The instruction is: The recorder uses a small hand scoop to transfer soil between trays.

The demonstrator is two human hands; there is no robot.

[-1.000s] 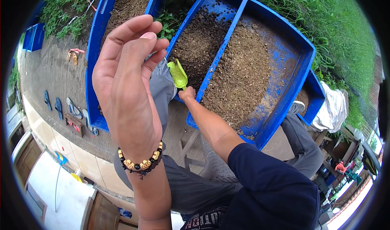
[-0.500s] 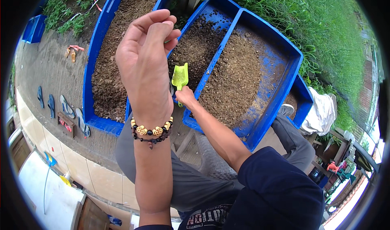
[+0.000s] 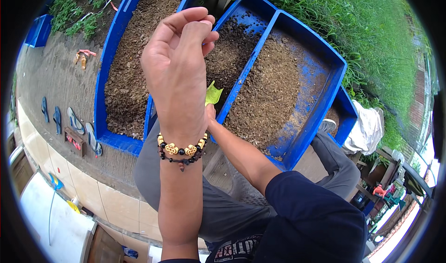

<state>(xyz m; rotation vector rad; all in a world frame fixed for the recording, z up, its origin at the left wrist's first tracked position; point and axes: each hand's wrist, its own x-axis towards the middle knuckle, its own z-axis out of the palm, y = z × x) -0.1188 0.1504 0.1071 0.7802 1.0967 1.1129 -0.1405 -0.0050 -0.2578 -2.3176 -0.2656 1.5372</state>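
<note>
My left hand [image 3: 176,68], wearing beaded bracelets, is raised in front of the trays. Its fingers are loosely curled and apart, and nothing shows in them. Beyond its wrist, my right hand [image 3: 210,112] is closed round the handle of a lime-green scoop [image 3: 213,94]; the left wrist covers much of that hand and the handle. The scoop's blade is over the near part of a blue tray [image 3: 246,19] of dark, crumbly soil-like material [image 3: 227,54]. To its right, another blue tray [image 3: 309,42] contains browner, finer material [image 3: 265,86].
A long blue tray [image 3: 99,91] of brown material stands on the left. Sandals [image 3: 75,120] and a small wooden box [image 3: 74,141] lie on the concrete. A white sack [image 3: 367,128] is by the right tray, with grass [image 3: 381,45] behind. My knees are close to the trays.
My left hand has moved slightly right and up. The scoop in my right hand has shifted right and lower, its blade turned, and more of that hand is now hidden behind my left wrist.
</note>
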